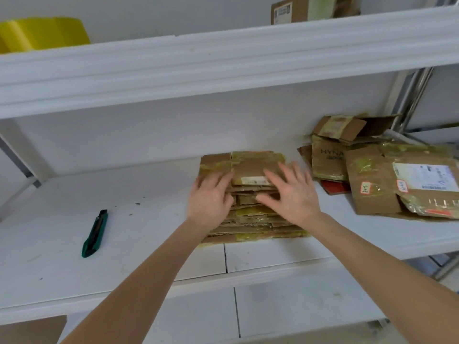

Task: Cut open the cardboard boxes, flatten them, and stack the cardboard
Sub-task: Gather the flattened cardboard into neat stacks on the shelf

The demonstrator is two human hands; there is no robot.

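A stack of flattened brown cardboard (250,165) with yellowish tape lies in the middle of the white shelf (139,199). My left hand (211,197) rests flat on the stack's left side, fingers spread. My right hand (290,192) lies flat on the right side, fingers spread too. A green utility knife (95,233) lies on the shelf to the left, apart from both hands. To the right sits a loose pile of taped boxes and cardboard (377,180), some with white labels.
An upper shelf board (223,60) overhangs the work area, carrying a yellow roll (42,33) at left and a cardboard box (288,9) at right. A metal post (412,95) stands at the right. A cardboard corner (32,328) shows at bottom left.
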